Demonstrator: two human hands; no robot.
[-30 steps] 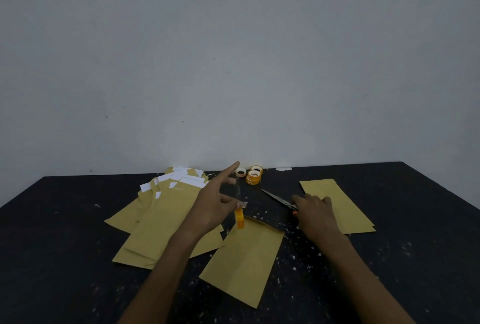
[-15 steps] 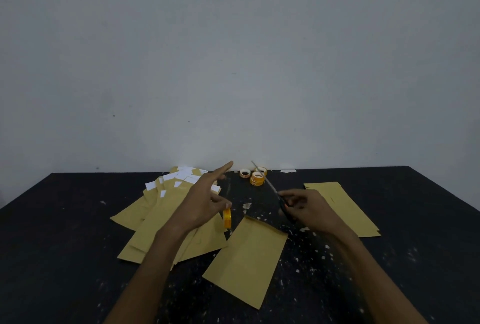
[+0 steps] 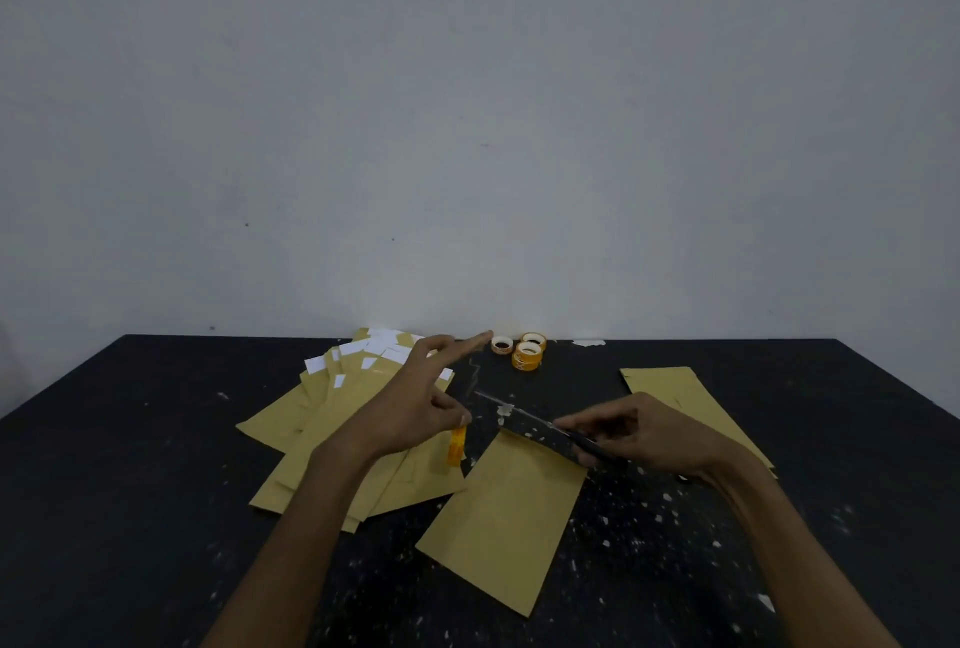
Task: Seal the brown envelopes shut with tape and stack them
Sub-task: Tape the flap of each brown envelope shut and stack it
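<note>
Scissors (image 3: 535,419) swung down from pointing away, blades now over top edge of envelope (image 3: 501,522). Right grip (image 3: 652,437) held scissors; left grip (image 3: 415,408) pinched tape roll (image 3: 456,447) just left of envelope, which lay below both grips.

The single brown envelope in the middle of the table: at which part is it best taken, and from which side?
Take the single envelope by its near short edge, coming from the person's side. It lies flat, so thumb on top and fingers slid beneath probably suit. Its far end is under the scissors held by the right hand; the near edge is free.
</note>
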